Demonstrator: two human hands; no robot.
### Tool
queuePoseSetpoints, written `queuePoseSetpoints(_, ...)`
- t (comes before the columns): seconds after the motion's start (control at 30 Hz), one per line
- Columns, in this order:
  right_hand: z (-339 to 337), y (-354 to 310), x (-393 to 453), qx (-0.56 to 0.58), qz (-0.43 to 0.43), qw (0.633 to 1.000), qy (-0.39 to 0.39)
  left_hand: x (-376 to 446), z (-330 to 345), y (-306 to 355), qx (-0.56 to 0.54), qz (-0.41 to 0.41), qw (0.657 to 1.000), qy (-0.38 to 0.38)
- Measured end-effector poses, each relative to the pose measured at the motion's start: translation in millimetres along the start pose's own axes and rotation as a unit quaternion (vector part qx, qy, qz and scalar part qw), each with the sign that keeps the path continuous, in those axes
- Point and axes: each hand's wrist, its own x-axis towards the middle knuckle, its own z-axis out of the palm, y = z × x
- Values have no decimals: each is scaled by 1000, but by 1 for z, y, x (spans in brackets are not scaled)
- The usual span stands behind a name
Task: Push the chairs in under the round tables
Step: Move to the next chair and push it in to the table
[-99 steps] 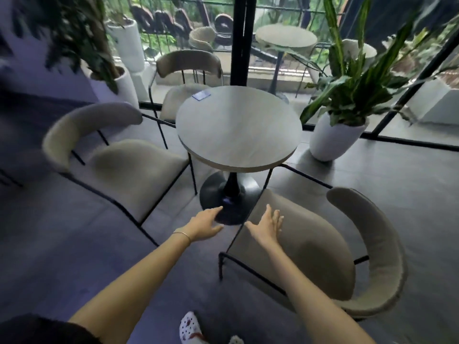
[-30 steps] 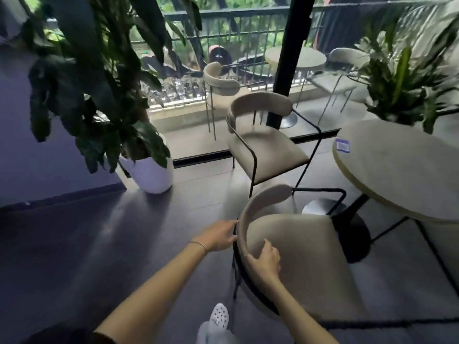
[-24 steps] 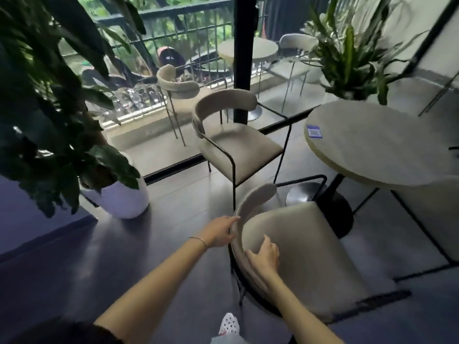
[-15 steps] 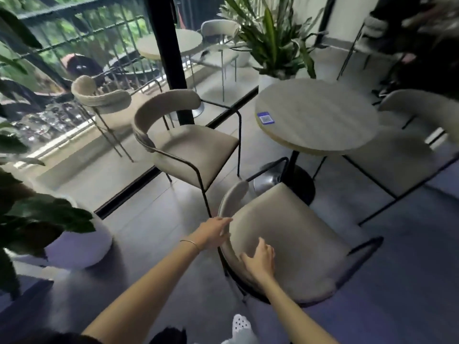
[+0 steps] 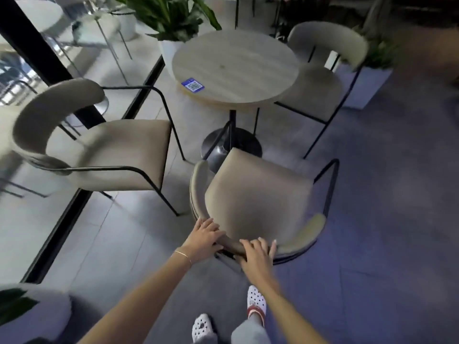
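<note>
Two hands: left hand, right hand | grasping beige chair backrest (curved, padded)

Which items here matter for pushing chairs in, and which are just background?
Job:
near chair, backrest under left hand and right hand
left chair
far chair
round table

Background:
QR sticker
plant
white pot
grey planter
</note>
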Motion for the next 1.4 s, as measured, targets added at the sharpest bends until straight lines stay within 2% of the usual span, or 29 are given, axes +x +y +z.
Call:
queuePoseSetpoints(0.17,8,8,4,-48,-45,997,27,7,10,-17,112,49,992,34)
queuePoseSetpoints(0.37,-2,12,14,-64,-50,997,19,18,6,-19,149,69,985,59)
queuePoseSetpoints(0.63,-13,66,31,-118,-94,988,17,48,4,10,129,89,984,86)
queuePoseSetpoints(0.83,-31,125,47,-133,-135,982,1,74,5,57,108,70,984,123)
queuePoseSetpoints(0.97,-52,166,60,-137,-156,978,-19,96,2,91,94,41,990,93)
queuePoseSetpoints(1.1,-74,201,77,-127,-172,974,-78,120,-5,123,56,47,995,68)
queuePoseSetpoints(1.2,-90,222,90,-149,-164,967,-125,135,-14,146,20,32,999,34)
queuePoseSetpoints(1.4,-115,263,122,-170,-155,959,-163,170,-33,188,-20,34,999,-8)
